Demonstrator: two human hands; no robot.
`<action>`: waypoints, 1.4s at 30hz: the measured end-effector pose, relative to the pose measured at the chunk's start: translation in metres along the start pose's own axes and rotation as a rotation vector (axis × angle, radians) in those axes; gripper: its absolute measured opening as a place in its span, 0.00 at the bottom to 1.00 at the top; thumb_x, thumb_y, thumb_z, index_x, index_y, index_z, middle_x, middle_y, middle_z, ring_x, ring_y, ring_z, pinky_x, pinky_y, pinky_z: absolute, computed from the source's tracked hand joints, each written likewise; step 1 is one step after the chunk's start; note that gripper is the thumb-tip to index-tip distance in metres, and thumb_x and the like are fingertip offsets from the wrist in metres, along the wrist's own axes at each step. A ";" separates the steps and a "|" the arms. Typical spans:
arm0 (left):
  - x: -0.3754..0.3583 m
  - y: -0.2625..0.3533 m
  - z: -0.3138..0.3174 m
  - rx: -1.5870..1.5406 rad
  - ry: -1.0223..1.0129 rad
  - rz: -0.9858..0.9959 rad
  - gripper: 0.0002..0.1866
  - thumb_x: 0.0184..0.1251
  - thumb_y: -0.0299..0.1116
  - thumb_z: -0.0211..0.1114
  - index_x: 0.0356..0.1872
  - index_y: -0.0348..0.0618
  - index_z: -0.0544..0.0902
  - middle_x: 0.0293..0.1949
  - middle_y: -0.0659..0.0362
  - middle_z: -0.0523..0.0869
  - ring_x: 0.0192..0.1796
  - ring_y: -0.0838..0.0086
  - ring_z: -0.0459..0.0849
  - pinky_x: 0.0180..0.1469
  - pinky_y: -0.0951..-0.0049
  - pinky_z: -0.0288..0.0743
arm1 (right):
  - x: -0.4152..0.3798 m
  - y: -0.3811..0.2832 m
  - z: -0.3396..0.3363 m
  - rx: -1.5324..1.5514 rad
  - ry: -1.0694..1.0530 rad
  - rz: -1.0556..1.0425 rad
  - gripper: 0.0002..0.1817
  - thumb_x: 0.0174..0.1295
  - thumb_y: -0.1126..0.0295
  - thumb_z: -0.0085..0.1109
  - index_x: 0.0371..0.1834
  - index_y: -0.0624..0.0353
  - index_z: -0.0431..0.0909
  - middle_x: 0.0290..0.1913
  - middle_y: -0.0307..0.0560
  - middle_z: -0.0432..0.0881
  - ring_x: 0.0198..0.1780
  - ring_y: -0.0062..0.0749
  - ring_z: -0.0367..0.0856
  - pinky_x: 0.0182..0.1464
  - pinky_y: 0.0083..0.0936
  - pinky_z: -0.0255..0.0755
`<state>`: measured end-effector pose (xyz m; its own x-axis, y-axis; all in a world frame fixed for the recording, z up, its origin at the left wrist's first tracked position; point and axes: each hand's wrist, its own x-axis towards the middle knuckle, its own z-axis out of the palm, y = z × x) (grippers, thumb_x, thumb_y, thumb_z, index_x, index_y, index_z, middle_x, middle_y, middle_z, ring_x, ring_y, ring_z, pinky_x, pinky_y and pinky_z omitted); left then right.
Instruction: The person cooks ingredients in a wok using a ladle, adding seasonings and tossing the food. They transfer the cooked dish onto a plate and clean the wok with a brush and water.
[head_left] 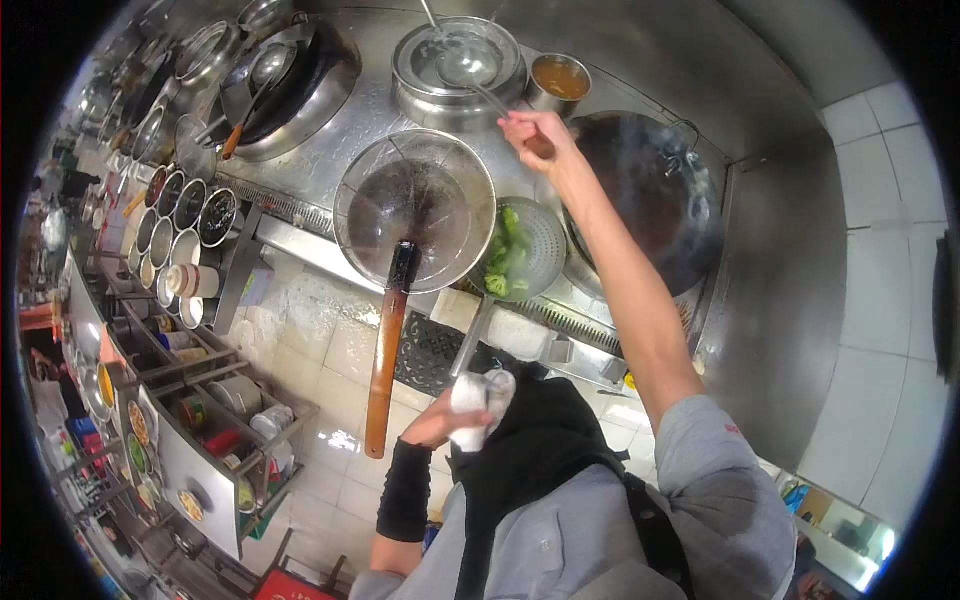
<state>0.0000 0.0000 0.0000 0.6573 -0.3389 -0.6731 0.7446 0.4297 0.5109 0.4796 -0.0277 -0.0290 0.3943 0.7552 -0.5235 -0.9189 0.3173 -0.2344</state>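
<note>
My right hand [538, 142] is closed around the handle of a metal ladle [490, 99], whose bowl is over a round metal pot [405, 85] at the back. My left hand [432, 420] is closed on a folded white cloth [470, 408]. Into that cloth runs the handle of a perforated strainer [542, 250], in which green broccoli [509, 255] lies on the left side. The strainer is beside a dark wok [650, 190] giving off smoke or steam. My right forearm hides part of the wok.
A big wire-mesh strainer [350, 175] with a wooden handle juts past the counter edge on the left. An orange-brown liquid fills a metal cup [540, 98] near the pot. Another wok [340, 85] stands at back left. Several seasoning containers [218, 215] line the left side. A steel wall [775, 280] bounds the right.
</note>
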 end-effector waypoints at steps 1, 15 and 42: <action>-0.010 0.001 0.002 -0.063 -0.012 0.054 0.44 0.61 0.33 0.77 0.76 0.40 0.64 0.61 0.56 0.78 0.64 0.70 0.76 0.67 0.69 0.69 | -0.013 0.005 -0.006 0.035 -0.042 0.006 0.14 0.72 0.77 0.55 0.52 0.78 0.66 0.30 0.42 0.72 0.21 0.15 0.69 0.19 0.10 0.67; 0.043 0.106 0.054 0.575 -0.279 0.075 0.22 0.69 0.40 0.73 0.57 0.37 0.81 0.45 0.60 0.86 0.47 0.75 0.80 0.54 0.71 0.74 | -0.331 0.080 -0.014 0.113 0.067 -0.236 0.13 0.74 0.74 0.55 0.53 0.74 0.72 0.30 0.39 0.73 0.21 0.12 0.65 0.18 0.11 0.58; 0.407 0.095 0.145 -0.021 -0.091 -0.111 0.24 0.78 0.58 0.48 0.51 0.50 0.80 0.45 0.56 0.87 0.50 0.58 0.85 0.51 0.47 0.79 | -0.523 0.169 -0.193 -0.862 1.169 -0.691 0.05 0.64 0.79 0.55 0.39 0.67 0.69 0.21 0.53 0.77 0.16 0.38 0.79 0.17 0.35 0.70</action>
<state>0.3554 -0.2183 -0.1480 0.5794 -0.4592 -0.6733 0.8114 0.4027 0.4236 0.1204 -0.4801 0.0469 0.8738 -0.3476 -0.3402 -0.4499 -0.3122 -0.8367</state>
